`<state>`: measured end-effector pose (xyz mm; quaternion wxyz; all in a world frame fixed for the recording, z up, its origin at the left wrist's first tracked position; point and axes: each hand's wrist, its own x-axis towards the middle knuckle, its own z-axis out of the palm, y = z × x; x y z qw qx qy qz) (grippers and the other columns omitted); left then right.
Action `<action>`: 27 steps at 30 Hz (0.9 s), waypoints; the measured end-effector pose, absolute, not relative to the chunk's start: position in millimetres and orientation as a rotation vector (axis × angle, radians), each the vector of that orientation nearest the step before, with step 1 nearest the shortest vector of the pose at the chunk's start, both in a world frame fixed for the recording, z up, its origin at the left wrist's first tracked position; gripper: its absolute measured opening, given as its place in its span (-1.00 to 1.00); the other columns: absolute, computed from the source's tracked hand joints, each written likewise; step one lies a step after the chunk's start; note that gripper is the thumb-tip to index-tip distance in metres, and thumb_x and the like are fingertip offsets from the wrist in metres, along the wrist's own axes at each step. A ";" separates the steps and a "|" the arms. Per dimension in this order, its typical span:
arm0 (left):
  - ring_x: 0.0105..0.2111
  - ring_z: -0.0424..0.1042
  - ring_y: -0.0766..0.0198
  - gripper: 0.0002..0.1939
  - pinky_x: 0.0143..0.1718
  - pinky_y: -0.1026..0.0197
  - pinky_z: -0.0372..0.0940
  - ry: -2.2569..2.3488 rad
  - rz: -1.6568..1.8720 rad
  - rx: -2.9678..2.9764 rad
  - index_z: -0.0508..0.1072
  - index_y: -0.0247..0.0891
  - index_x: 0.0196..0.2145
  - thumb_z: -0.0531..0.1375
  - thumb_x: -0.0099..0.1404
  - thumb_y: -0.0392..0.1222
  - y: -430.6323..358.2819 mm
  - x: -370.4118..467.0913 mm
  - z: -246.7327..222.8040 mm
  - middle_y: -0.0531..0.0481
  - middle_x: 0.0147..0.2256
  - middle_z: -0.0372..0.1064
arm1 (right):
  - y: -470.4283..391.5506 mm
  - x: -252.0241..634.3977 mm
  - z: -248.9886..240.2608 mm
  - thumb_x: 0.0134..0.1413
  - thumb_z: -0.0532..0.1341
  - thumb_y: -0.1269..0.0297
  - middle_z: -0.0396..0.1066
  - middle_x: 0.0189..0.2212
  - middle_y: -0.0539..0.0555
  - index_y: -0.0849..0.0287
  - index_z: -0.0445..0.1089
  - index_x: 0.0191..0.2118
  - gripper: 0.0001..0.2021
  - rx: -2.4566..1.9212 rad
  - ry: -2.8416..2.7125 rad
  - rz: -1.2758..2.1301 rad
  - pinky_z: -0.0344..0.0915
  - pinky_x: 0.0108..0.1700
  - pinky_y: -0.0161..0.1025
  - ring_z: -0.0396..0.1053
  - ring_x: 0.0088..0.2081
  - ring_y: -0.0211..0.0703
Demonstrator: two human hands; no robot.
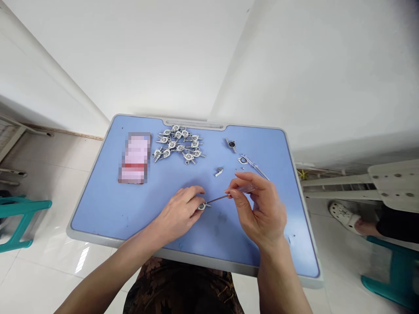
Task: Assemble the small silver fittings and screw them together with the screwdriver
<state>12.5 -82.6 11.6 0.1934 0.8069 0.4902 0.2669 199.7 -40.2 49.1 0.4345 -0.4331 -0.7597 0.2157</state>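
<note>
Low over the blue table, my left hand (183, 210) pinches a small silver metal fitting (202, 206) with a round centre. My right hand (260, 208) grips a screwdriver (220, 199) by its clear handle, mostly hidden in the fingers. Its thin shaft points left, with the tip at the fitting's right side. Beyond the hands lies a loose small lever (219, 171). To its right are a flat oval plate (242, 160) with a ring, some tiny pieces, and a dark-centred metal body (231, 144).
Several similar silver fittings (172, 145) lie clustered at the table's far middle. A phone (135, 158), pixelated, rests left of them. Another thin tool (259, 169) lies at the right. Green stools (22, 218) stand on the floor, and a person's foot in a clog (343, 215) shows at right.
</note>
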 end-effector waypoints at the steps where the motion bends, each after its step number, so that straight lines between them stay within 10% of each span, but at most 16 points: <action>1: -0.15 0.44 0.19 -0.89 -0.11 0.12 0.39 1.376 0.746 2.265 0.40 -0.27 -0.21 0.11 0.34 -0.35 -82.6 12.6 11.7 -0.11 -0.07 0.35 | -40.3 199.7 49.1 0.21 0.16 0.43 0.40 -0.34 0.01 0.06 0.20 0.09 -0.65 -1.070 -1.896 0.535 0.44 -0.30 -0.21 0.43 -0.36 -0.23; 27: -0.13 0.44 0.17 -0.90 -0.12 0.10 0.38 1.377 0.743 2.268 0.40 -0.25 -0.22 0.10 0.34 -0.33 -82.7 12.0 10.9 -0.12 -0.06 0.36 | -42.2 199.7 52.4 0.20 0.16 0.46 0.42 -0.35 0.01 0.06 0.22 0.09 -0.64 -1.019 -1.939 0.489 0.43 -0.32 -0.21 0.43 -0.39 -0.22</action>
